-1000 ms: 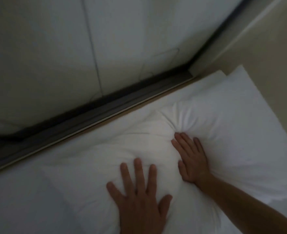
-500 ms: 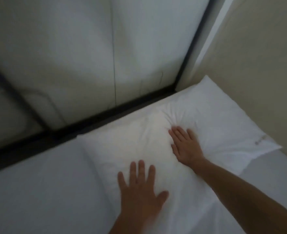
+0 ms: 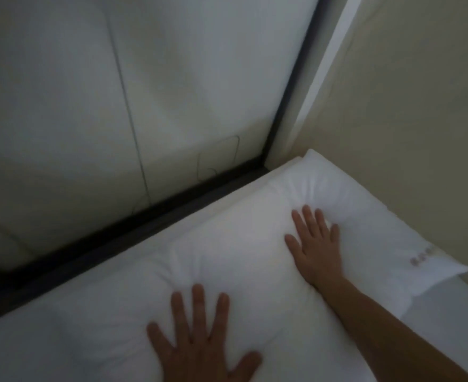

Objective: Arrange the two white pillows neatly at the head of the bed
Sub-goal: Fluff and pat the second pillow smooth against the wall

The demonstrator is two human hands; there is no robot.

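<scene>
A white pillow lies in the bed's corner, its far end near the wall corner and a small embroidered mark at its right end. My right hand lies flat on its far part, fingers spread, with the fabric puckered ahead of the fingertips. My left hand presses flat on the near part, fingers apart. Under the far corner a second white edge shows; I cannot tell whether it is the other pillow or the sheet.
A dark frame rail runs along the bed's far side under pale padded wall panels. A beige wall closes the right side. White sheet shows at the right below the pillow.
The view has shifted so the pillow and wall corner sit further right. Both hands stay flat on the pillow, and my left hand now sits lower and nearer.
</scene>
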